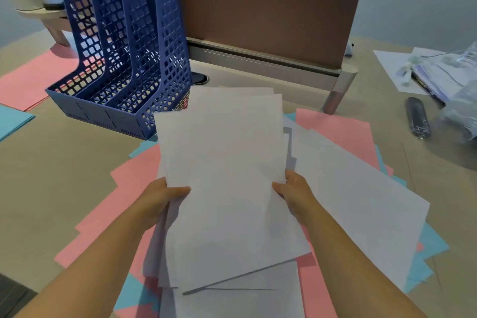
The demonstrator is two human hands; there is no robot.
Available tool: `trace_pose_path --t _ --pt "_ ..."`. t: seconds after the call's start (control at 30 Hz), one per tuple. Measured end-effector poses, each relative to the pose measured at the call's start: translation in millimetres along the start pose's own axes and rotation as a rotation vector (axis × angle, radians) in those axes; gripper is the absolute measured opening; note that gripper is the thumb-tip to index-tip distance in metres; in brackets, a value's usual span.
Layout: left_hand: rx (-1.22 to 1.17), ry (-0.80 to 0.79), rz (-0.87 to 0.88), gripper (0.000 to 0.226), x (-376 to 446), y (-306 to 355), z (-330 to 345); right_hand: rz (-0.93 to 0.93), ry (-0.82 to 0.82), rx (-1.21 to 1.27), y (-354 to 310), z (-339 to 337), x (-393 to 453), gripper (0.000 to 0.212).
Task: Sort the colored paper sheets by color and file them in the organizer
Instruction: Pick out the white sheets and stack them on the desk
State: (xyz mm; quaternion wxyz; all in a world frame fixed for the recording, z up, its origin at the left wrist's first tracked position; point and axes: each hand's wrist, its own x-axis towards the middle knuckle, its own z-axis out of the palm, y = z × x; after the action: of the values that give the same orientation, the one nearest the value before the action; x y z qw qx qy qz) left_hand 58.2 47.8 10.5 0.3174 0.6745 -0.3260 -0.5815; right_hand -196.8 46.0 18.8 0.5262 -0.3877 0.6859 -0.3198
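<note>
A stack of white sheets (224, 162) is lifted above the desk, gripped on both sides. My left hand (161, 197) holds its left edge with the thumb on top, and my right hand (291, 190) holds its right edge. Beneath lies a jumbled spread of pink sheets (335, 126), light blue sheets (428, 242) and more white sheets (361, 201). The blue three-slot mesh organizer (124, 59) stands at the back left; its slots look empty.
A pink pile (28, 80) and a light blue pile (13, 121) lie left of the organizer. A brown desk divider (258, 8) runs along the back. At the right are a black stapler (416, 121), papers and plastic-wrapped items (444, 75).
</note>
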Motion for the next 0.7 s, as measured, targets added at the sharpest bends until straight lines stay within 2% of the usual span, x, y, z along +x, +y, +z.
trace_pose_path --t 0.07,0.13,0.17,0.23,0.3,0.43,0.53,0.6,0.63,0.7 --pt "0.1 0.107 0.046 0.019 1 2 0 -0.036 0.115 -0.133 3 3 7 0.03" --pt "0.176 0.236 0.091 0.024 6 3 -4 -0.101 0.236 -0.525 7 -2 11 0.041" --pt "0.197 0.293 0.105 0.027 9 3 -8 -0.121 0.256 -0.746 8 -6 11 0.049" --pt "0.237 0.369 0.118 0.029 15 3 -15 -0.102 0.231 -0.982 11 -14 11 0.059" --pt "0.295 0.394 0.122 0.03 17 3 -19 -0.099 0.214 -1.064 13 -15 11 0.056" --pt "0.318 0.374 0.129 0.033 19 3 -18 -0.198 0.241 -1.228 14 -10 11 0.034" --pt "0.302 0.332 0.127 0.03 19 3 -18 -0.233 0.244 -1.276 15 -6 13 0.023" --pt "0.297 0.32 0.127 0.027 18 4 -18 -0.312 0.304 -1.296 19 -1 16 0.019" --pt "0.294 0.319 0.128 0.026 17 5 -18 -0.367 0.342 -1.303 18 1 15 0.019" --pt "0.283 0.317 0.134 0.025 15 7 -17 -0.418 0.382 -1.317 10 4 11 0.035"
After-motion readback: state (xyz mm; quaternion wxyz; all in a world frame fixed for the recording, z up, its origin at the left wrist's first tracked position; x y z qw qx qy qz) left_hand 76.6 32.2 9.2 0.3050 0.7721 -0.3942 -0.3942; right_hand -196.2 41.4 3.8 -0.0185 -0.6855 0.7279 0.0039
